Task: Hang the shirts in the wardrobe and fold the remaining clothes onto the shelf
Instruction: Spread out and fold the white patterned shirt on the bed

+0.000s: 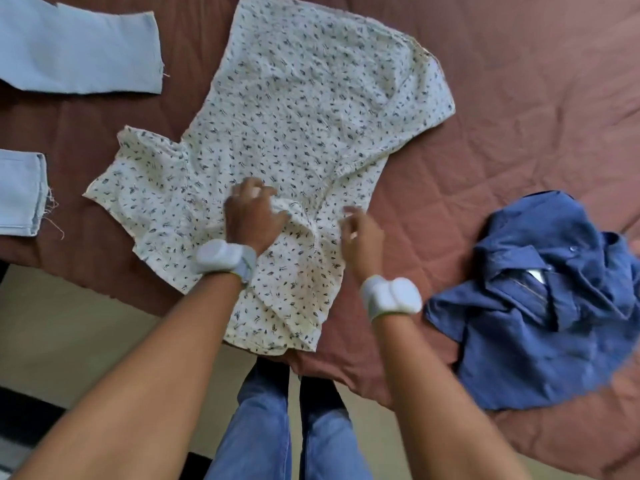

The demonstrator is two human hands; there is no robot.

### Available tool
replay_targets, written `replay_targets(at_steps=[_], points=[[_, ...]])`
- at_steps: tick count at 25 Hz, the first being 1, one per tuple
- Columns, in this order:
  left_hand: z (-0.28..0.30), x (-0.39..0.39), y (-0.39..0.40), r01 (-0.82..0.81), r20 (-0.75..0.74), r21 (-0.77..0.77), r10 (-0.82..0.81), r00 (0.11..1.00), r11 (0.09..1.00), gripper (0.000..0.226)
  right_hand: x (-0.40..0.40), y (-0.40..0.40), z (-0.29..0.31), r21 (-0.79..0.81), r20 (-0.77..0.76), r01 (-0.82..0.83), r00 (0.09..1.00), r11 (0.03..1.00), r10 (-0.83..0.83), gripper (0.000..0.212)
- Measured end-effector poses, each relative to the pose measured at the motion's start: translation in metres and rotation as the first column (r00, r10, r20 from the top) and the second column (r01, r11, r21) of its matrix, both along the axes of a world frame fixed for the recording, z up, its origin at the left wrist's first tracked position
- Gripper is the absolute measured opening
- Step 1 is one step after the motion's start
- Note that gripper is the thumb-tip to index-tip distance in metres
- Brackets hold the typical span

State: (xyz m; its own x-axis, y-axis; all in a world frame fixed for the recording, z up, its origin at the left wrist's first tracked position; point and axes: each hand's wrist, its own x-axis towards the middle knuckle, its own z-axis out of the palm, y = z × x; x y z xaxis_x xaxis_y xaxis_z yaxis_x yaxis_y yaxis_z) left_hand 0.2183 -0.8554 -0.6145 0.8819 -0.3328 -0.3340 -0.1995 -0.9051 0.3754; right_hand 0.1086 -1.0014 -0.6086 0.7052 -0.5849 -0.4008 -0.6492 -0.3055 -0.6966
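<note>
Far left, jeans: pale blue denim trouser legs [74, 46] lie flat on the brown quilted bedspread [519, 81], their frayed hems pointing toward the middle; a second leg end [20, 192] lies below the first, well apart from the hands.

Centre, task garment: a cream floral-print top [294, 116] is spread on the bedspread, one short sleeve out to the left, its near end hanging over the bed edge.

Left hand: the left hand [251, 216] sits on the top near its neckline, fingers curled and bunching a small ridge of cloth against the thumb, so it pinches the fabric rather than pressing it flat.

Right hand: the right hand [360, 230] hovers just beside that ridge, fingers loosely bent and blurred; whether they touch the cloth I cannot tell, and nothing is plainly held.

Right, other shirt: a dark blue collared shirt [540, 299] lies crumpled on the bedspread, near the right wrist but not touching it.

Wrists: each carries a white band [221, 256].

Step in hand: judging by the lay, the top is being arranged at the neckline, either smoothing for a fold or gathering it to lift for a hanger.

Next move calls for: the right hand to take hold opposite the left, so both grip evenly and the thin cloth does not skew.
</note>
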Motion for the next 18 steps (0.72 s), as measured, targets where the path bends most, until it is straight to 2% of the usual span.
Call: replay_targets(at_steps=[1, 3, 6, 8, 11, 13, 15, 17, 18], points=[[-0.002, 0.0, -0.016, 0.086, -0.043, -0.048, -0.088, 0.995, 0.995, 0.052, 0.009, -0.027, -0.001, -0.006, -0.001, 0.124, 0.992, 0.992, -0.124, 0.029], [-0.009, 0.008, -0.047, 0.21, -0.173, -0.058, -0.217, 0.961, 0.976, 0.063, 0.039, -0.071, -0.008, 0.098, 0.009, 0.27, 0.962, 0.958, -0.272, 0.041], [-0.02, 0.013, -0.074, 0.301, -0.308, 0.088, -0.261, 0.915, 0.949, 0.076, 0.072, -0.112, -0.03, 0.264, 0.011, 0.338, 0.935, 0.903, -0.354, 0.065], [-0.026, 0.025, -0.083, 0.329, -0.362, 0.151, -0.258, 0.896, 0.932, 0.07, 0.098, -0.131, -0.042, 0.345, 0.004, 0.381, 0.913, 0.858, -0.407, 0.075], [-0.031, 0.032, -0.081, 0.394, -0.412, 0.13, -0.312, 0.856, 0.91, 0.045, 0.126, -0.137, -0.043, 0.4, -0.035, 0.485, 0.856, 0.778, -0.515, 0.074], [-0.034, 0.042, -0.074, 0.387, -0.431, 0.047, -0.331, 0.84, 0.921, 0.028, 0.141, -0.136, -0.039, 0.287, -0.005, 0.556, 0.815, 0.78, -0.579, 0.067], [-0.036, 0.048, -0.062, 0.277, -0.506, -0.089, -0.282, 0.815, 0.957, 0.031, 0.157, -0.121, -0.027, 0.046, 0.111, 0.516, 0.848, 0.856, -0.517, 0.061], [-0.037, 0.056, -0.05, 0.141, -0.563, -0.168, -0.213, 0.798, 0.976, 0.038, 0.183, -0.103, -0.017, -0.221, 0.169, 0.263, 0.959, 0.939, -0.228, 0.058], [-0.035, 0.059, -0.043, 0.091, -0.569, -0.181, -0.179, 0.803, 0.979, 0.037, 0.197, -0.094, -0.015, -0.278, 0.152, 0.075, 0.988, 0.958, -0.033, 0.058]])
